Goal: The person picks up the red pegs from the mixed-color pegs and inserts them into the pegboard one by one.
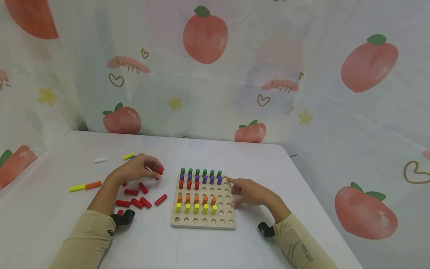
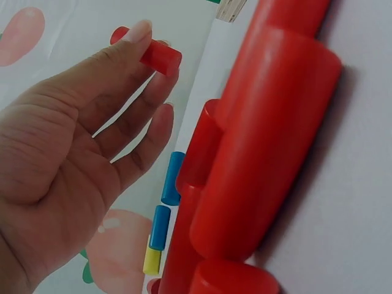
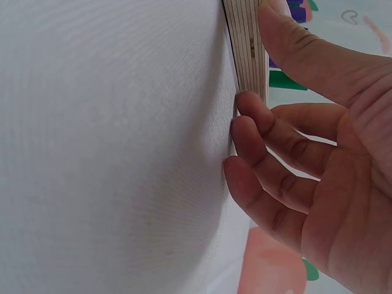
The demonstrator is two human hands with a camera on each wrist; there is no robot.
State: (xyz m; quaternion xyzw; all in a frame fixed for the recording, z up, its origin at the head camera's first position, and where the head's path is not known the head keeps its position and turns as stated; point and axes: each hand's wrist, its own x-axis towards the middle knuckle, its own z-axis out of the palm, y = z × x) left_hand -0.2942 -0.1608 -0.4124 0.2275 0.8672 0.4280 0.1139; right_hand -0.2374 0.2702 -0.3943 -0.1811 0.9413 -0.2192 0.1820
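Head view: left hand [image 1: 140,166] pinches a red peg [image 1: 160,171], apparently for insertion; right hand [image 1: 251,192] (fingers relaxed) touches the pegboard [image 1: 216,225]. Next likely needs hole [image 1: 204,189] alignment.

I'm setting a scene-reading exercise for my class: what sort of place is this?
Probably an indoor activity space: a white-topped table, a fruit-print cloth hung behind and beside it, and a pegboard holding coloured pegs.

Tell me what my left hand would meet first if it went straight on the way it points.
Likely the leftmost green peg or purple peg on the pegboard. Your left hand, pinching a red peg, looks raised, so it might pass above them; depth is unclear.
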